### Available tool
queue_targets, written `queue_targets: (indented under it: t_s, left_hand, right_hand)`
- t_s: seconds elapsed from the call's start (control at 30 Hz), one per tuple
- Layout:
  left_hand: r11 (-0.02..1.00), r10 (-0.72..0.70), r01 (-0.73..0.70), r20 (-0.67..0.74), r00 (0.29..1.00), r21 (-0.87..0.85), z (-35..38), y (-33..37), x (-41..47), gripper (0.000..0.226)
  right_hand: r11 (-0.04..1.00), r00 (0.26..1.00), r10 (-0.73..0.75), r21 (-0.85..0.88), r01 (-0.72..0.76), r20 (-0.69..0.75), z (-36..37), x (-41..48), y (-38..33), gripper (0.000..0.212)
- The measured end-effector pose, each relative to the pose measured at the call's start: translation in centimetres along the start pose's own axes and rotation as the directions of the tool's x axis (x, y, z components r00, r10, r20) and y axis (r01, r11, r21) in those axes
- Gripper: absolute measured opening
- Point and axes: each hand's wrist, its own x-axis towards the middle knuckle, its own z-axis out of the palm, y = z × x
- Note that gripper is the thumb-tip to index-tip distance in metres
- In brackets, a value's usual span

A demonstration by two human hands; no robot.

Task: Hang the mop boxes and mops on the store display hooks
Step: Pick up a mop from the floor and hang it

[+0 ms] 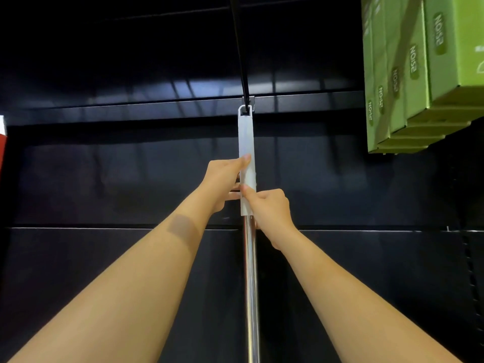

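Observation:
A mop stands upright at the centre, with a shiny metal pole (pixel 250 284) and a pale grey plastic handle (pixel 246 137) on top. The loop at the handle's tip sits around a black display hook (pixel 242 61) that juts out from the dark back panel. My left hand (pixel 222 179) grips the handle from the left, thumb lying up along its front. Just below it, my right hand (pixel 269 208) grips the handle's lower end from the right. The mop head is out of view.
Several green mop boxes (pixel 419 74) hang in a row at the upper right. A red and white object (pixel 2 142) shows at the left edge. The dark wall panel (pixel 104 179) has horizontal rails and a slotted upright (pixel 471 284) at the right.

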Motion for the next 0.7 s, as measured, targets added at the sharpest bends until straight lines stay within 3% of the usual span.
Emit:
queue_targets:
  t_s: [0.3, 0.47, 0.6, 0.7]
  left_hand:
    - [0.999, 0.027, -0.028, -0.006, 1.0, -0.017, -0.1, -0.4, 0.0, 0.023]
    - [0.999, -0.021, 0.02, -0.031, 0.999, -0.026, -0.7, 0.1, -1.2, 0.035]
    - [0.982, -0.022, 0.035, -0.075, 0.997, 0.185, -2.7, -0.3, -3.3, 0.014]
    - [0.904, -0.011, 0.03, -0.047, 0.999, 0.427, -4.5, -0.5, -5.4, 0.033]
  right_hand:
    - [0.999, 1.0, -0.002, -0.043, 0.002, 0.001, 0.9, 0.5, 0.5, 0.04]
    - [0.99, 0.994, 0.099, -0.106, -0.093, 0.056, 0.4, 0.3, -0.4, 0.039]
    - [0.909, 0.976, 0.19, -0.395, -0.134, 0.106, -2.1, -2.5, -0.8, 0.038]
    - [0.763, 0.959, 0.256, -0.634, -0.124, 0.121, -5.1, -6.1, -1.8, 0.05]
